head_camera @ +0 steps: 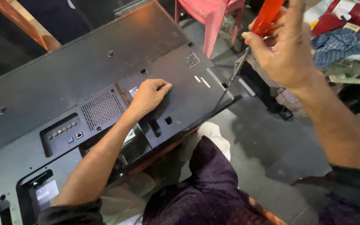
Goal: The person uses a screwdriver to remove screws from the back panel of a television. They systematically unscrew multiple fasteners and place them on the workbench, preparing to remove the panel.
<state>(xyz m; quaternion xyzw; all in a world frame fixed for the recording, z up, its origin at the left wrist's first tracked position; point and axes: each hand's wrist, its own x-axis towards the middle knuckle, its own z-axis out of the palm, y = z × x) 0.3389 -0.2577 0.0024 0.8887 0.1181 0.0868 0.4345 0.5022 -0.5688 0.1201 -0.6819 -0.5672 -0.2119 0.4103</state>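
Television back panel (84, 66): large, black, lying face down across your lap and filling the left and middle of the view; its near right corner points toward the grey floor (271, 146).
Vent grille (103, 109): a perforated patch near the panel's middle, just left of your left hand.
Port recess (63, 133): a sunken bay with a row of round sockets, toward the panel's near edge.
Left hand (148, 96): resting knuckles-up on the panel beside the grille, fingers curled loosely and pressing flat, gripping nothing.
Right hand (286, 46): raised above the panel's right edge, clenched around the screwdriver's handle.
Screwdriver (253, 41): orange handle in your fist, thin metal shaft slanting down to the left (the tip meets a small hole at the panel's right edge).
Pink plastic chair (209, 16): standing beyond the panel's far right corner.
Blue cloth (338, 43): bunched among clutter at the upper right.
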